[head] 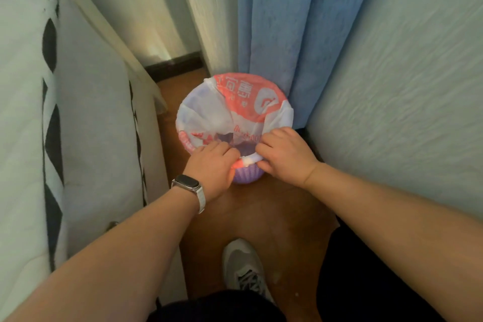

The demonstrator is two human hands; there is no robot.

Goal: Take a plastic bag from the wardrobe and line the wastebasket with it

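Bag (235,110) over basket (247,174) rim — left hand (211,162), right hand (285,157) both pinching near hem. Risk: thin film tearing, or slipping inward, if overstretched.

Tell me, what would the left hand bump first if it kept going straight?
Probably the plastic bag: the left hand grips its edge at the wastebasket rim and points across the opening, so it would press into the loose lining. Depth is unclear.
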